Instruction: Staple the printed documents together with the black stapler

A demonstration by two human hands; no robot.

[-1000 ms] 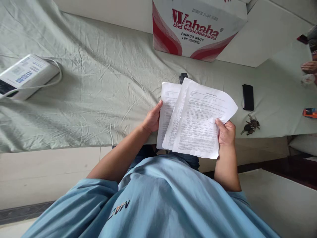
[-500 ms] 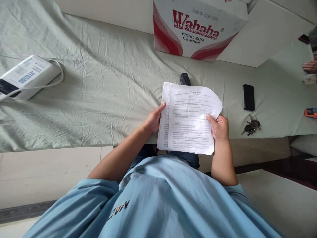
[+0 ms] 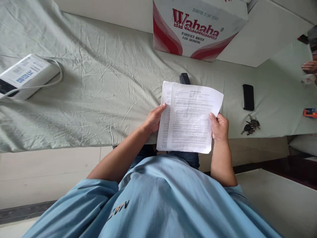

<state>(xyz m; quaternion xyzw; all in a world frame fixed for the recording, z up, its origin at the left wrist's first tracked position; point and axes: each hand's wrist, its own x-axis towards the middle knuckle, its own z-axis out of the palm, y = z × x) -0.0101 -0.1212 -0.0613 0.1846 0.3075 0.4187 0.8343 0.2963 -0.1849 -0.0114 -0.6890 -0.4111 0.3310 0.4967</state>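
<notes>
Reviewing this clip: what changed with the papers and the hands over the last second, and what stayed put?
The top sheet, fanned out to the right a second ago, has been swung back by the right hand and now lies nearly squared on the sheet beneath. That hand moved left with it. The left hand kept its grip on the left edge. The phone, keys, Wahaha box and white device did not move.

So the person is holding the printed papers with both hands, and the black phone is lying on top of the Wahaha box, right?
Not quite. Both the left hand and the right hand do hold the printed papers, but the black phone is not on the Wahaha box. The head view shows it lying flat on the green sheet, just above a bunch of keys.
</notes>
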